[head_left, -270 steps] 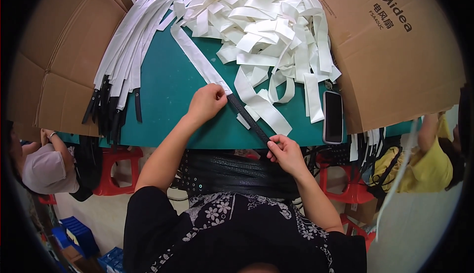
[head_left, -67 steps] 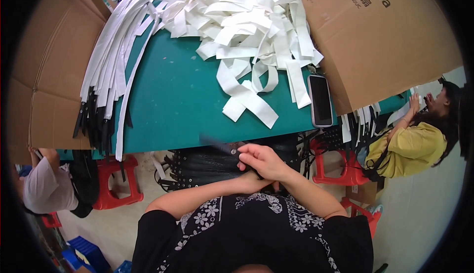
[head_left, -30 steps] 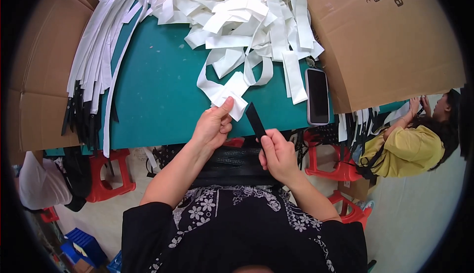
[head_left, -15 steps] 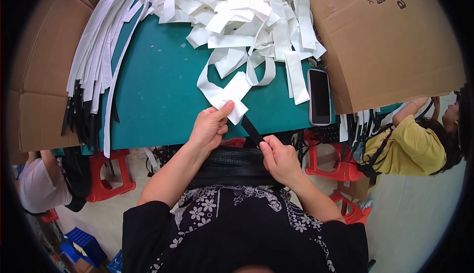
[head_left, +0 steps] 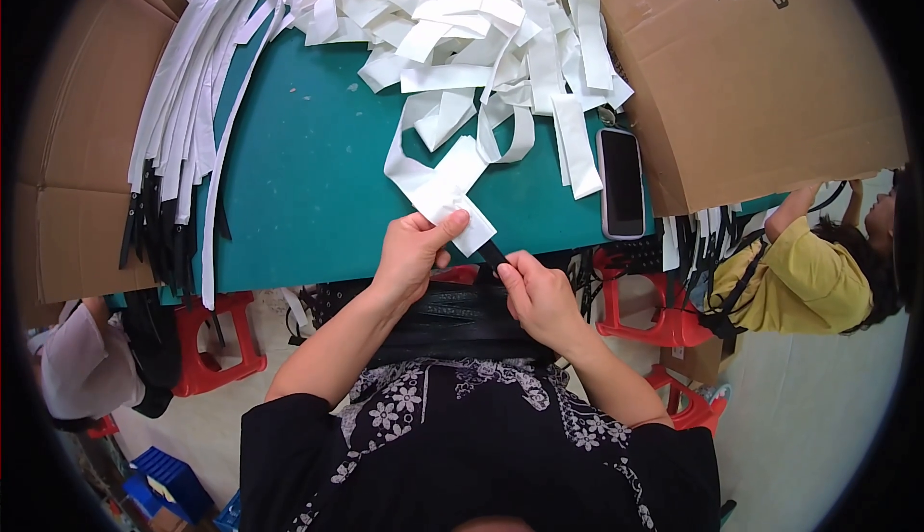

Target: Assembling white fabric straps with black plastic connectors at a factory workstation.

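Note:
My left hand (head_left: pixel 412 255) pinches a white fabric strip (head_left: pixel 460 168) between thumb and fingers, just over the table's front edge. The strip looks folded or crossed there, and one end loops back toward a heap of similar strips. My right hand (head_left: pixel 541 301) grips a narrow black strap (head_left: pixel 493 255) a little to the right and nearer to me. The strap's far end meets the corner of the white strip; whether it sits inside or under it is hidden. Black straps (head_left: pixel 443 315) also lie across my lap.
A heap of white strips (head_left: pixel 462 22) covers the far side of the green table (head_left: pixel 298 166). White strips with black ends (head_left: pixel 183 128) hang at left. A phone (head_left: pixel 622 183) lies beside the right cardboard box (head_left: pixel 760 99); another box (head_left: pixel 82 137) stands left. Two people sit nearby.
My right hand has moved slightly up and left, and less of the black strap shows between my hands. The white strip's end now reaches further toward my right hand.

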`<state>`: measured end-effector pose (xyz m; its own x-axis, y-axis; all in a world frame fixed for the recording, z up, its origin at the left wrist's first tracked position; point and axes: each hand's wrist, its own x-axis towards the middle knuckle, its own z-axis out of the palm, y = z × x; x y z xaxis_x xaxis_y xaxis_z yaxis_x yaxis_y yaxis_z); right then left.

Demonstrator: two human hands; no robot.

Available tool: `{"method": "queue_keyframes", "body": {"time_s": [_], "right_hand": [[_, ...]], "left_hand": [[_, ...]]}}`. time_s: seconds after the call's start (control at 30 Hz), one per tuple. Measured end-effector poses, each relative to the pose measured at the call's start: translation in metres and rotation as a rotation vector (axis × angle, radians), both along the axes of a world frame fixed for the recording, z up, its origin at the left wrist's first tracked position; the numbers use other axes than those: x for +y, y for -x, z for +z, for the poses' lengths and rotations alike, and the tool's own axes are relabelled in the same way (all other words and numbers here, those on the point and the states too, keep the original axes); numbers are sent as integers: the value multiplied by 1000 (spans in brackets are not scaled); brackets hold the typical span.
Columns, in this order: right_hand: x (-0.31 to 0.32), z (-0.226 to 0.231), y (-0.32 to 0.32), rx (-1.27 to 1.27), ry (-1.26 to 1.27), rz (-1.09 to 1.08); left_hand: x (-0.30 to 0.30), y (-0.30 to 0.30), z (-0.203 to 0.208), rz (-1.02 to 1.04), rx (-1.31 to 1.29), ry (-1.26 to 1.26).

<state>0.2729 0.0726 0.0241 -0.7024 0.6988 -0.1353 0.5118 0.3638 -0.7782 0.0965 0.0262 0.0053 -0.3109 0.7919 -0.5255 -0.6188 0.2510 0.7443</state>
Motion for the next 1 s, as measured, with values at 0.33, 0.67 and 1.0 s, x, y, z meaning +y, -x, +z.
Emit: {"method": "queue_keyframes", "body": {"time_s": [0.33, 0.67, 1.0], "right_hand": [[-8, -6, 3, 39, 115, -73], [-36, -28, -60, 12, 312, 6], [-58, -13, -86, 65, 549, -317]], "left_hand": [[-9, -20, -13, -231, -27, 27], [-24, -43, -29, -164, -50, 36], [-31, -88, -9, -356, -110, 30]]}}
